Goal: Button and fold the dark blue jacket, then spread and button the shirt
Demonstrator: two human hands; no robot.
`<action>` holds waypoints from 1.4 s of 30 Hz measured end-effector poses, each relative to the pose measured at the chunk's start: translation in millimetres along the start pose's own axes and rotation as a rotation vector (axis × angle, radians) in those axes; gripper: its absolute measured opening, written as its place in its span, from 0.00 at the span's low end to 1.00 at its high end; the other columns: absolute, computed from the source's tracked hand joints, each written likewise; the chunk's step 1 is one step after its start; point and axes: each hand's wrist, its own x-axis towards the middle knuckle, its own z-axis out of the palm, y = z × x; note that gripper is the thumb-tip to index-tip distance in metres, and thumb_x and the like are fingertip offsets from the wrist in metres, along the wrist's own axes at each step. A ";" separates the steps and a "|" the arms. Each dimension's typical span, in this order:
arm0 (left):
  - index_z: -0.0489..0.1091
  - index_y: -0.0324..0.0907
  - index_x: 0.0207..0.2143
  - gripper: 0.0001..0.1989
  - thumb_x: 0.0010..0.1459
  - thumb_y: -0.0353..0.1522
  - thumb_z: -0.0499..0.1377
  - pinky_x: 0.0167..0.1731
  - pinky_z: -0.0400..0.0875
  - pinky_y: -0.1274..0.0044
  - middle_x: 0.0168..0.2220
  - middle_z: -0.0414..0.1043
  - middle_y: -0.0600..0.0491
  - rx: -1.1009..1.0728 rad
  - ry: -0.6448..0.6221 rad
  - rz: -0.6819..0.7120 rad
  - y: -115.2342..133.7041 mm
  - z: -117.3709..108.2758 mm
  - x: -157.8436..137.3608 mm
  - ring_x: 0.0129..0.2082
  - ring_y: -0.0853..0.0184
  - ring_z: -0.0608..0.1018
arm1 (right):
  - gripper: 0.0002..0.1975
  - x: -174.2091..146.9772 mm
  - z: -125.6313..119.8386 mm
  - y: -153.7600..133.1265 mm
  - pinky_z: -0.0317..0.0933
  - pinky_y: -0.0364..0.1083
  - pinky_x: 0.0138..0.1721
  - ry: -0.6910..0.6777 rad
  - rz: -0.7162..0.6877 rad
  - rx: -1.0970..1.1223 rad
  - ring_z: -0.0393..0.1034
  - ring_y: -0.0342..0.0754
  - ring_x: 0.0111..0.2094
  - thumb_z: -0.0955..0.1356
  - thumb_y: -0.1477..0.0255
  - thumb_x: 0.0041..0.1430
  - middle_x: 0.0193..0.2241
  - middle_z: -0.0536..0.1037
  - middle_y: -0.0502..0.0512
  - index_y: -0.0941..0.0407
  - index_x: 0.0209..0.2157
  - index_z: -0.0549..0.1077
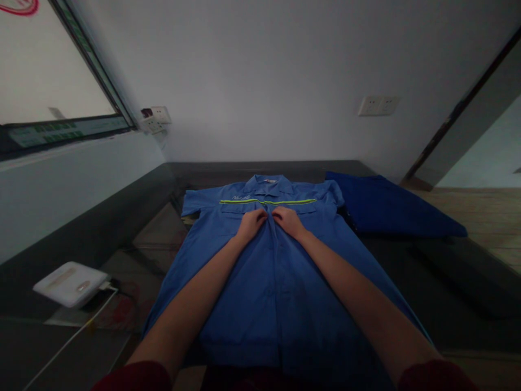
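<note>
A blue short-sleeved work shirt [248, 293] lies spread face up, its collar away from me and a yellow-green stripe across the chest. Just below the stripe, my left hand [253, 221] pinches the front placket from the left side. Close beside it, my right hand [285, 218] grips the placket edge from the right, fingers curled together. A small gap separates the two hands. Whether a button sits between the fingertips is hidden. Below the hands, the front edges run together toward me.
Darker blue folded cloth [391, 209] lies right of the shirt on the dark table [407, 282]. At left is a white power bank-like box [73, 285] with a white cable [77, 334]. Wall sockets [378, 106] are behind, and a window [52, 70] is at upper left.
</note>
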 end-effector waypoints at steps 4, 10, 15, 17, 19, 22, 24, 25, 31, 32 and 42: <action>0.73 0.42 0.34 0.06 0.57 0.27 0.56 0.38 0.68 0.78 0.35 0.77 0.52 0.015 0.000 0.005 1.4 -1.7 -1.1 0.36 0.65 0.78 | 0.08 1.0 0.3 3.6 0.60 0.46 0.41 -0.013 -0.041 0.013 0.70 0.49 0.37 0.65 0.80 0.55 0.34 0.77 0.57 0.58 0.34 0.75; 0.74 0.42 0.35 0.07 0.57 0.28 0.56 0.38 0.68 0.78 0.35 0.78 0.52 0.025 0.007 0.017 1.4 -2.2 -1.2 0.36 0.65 0.78 | 0.09 3.1 1.1 9.5 0.60 0.46 0.41 -0.045 -0.085 0.033 0.69 0.48 0.37 0.65 0.81 0.55 0.34 0.76 0.56 0.59 0.36 0.75; 0.75 0.42 0.34 0.06 0.56 0.28 0.57 0.38 0.68 0.78 0.34 0.78 0.53 -0.030 0.010 -0.012 -0.7 -1.9 -0.3 0.36 0.66 0.78 | 0.09 5.0 1.3 10.8 0.60 0.46 0.40 -0.056 -0.112 0.058 0.69 0.48 0.36 0.65 0.82 0.54 0.34 0.76 0.56 0.59 0.35 0.74; 0.75 0.41 0.34 0.06 0.55 0.28 0.58 0.37 0.69 0.79 0.33 0.78 0.53 -0.076 0.023 -0.049 -2.6 -0.9 0.2 0.35 0.66 0.78 | 0.09 5.7 1.2 10.6 0.60 0.45 0.39 -0.070 -0.118 0.070 0.69 0.48 0.36 0.64 0.82 0.54 0.33 0.76 0.55 0.59 0.34 0.73; 0.75 0.41 0.33 0.05 0.54 0.28 0.59 0.37 0.69 0.79 0.33 0.78 0.53 -0.119 0.033 -0.086 -4.4 0.3 0.6 0.34 0.67 0.78 | 0.08 6.1 1.3 10.2 0.60 0.45 0.39 -0.079 -0.118 0.076 0.68 0.48 0.36 0.64 0.82 0.54 0.33 0.75 0.55 0.58 0.34 0.73; 0.75 0.40 0.33 0.05 0.53 0.28 0.59 0.36 0.70 0.79 0.32 0.78 0.53 -0.152 0.033 -0.109 -5.1 1.5 0.7 0.33 0.67 0.78 | 0.09 5.7 1.8 9.3 0.60 0.46 0.40 -0.075 -0.113 0.068 0.68 0.48 0.37 0.64 0.82 0.55 0.34 0.75 0.56 0.59 0.35 0.73; 0.74 0.40 0.33 0.05 0.53 0.27 0.59 0.36 0.70 0.79 0.32 0.77 0.53 -0.155 0.035 -0.117 -3.9 1.6 0.6 0.33 0.68 0.78 | 0.09 5.3 1.9 8.3 0.60 0.46 0.41 -0.081 -0.115 0.056 0.67 0.48 0.36 0.64 0.82 0.55 0.34 0.75 0.56 0.59 0.36 0.72; 0.74 0.40 0.33 0.05 0.52 0.27 0.60 0.35 0.70 0.79 0.32 0.77 0.53 -0.155 0.039 -0.125 -3.0 1.4 0.5 0.32 0.68 0.78 | 0.08 5.1 1.8 7.7 0.60 0.46 0.41 -0.089 -0.116 0.049 0.67 0.48 0.36 0.64 0.82 0.55 0.34 0.74 0.56 0.59 0.36 0.72; 0.73 0.40 0.33 0.05 0.51 0.26 0.60 0.34 0.69 0.79 0.30 0.77 0.53 -0.158 0.057 -0.122 0.0 -1.9 0.4 0.31 0.68 0.78 | 0.08 5.7 0.7 2.1 0.60 0.46 0.41 -0.134 -0.121 -0.014 0.66 0.47 0.37 0.62 0.82 0.57 0.34 0.73 0.56 0.59 0.36 0.71; 0.72 0.40 0.33 0.05 0.51 0.26 0.60 0.34 0.69 0.79 0.29 0.77 0.53 -0.153 0.052 -0.113 -0.2 -2.6 0.4 0.31 0.68 0.78 | 0.07 6.0 0.7 1.0 0.60 0.46 0.41 -0.144 -0.125 -0.035 0.66 0.47 0.37 0.62 0.81 0.58 0.34 0.73 0.56 0.59 0.36 0.71; 0.69 0.41 0.37 0.06 0.54 0.30 0.57 0.28 0.69 0.81 0.25 0.75 0.55 -0.225 0.098 -0.194 3.3 1.0 -0.1 0.26 0.69 0.77 | 0.10 5.1 1.7 -13.1 0.59 0.46 0.44 -0.206 -0.100 -0.262 0.67 0.48 0.41 0.60 0.74 0.64 0.37 0.75 0.58 0.60 0.41 0.72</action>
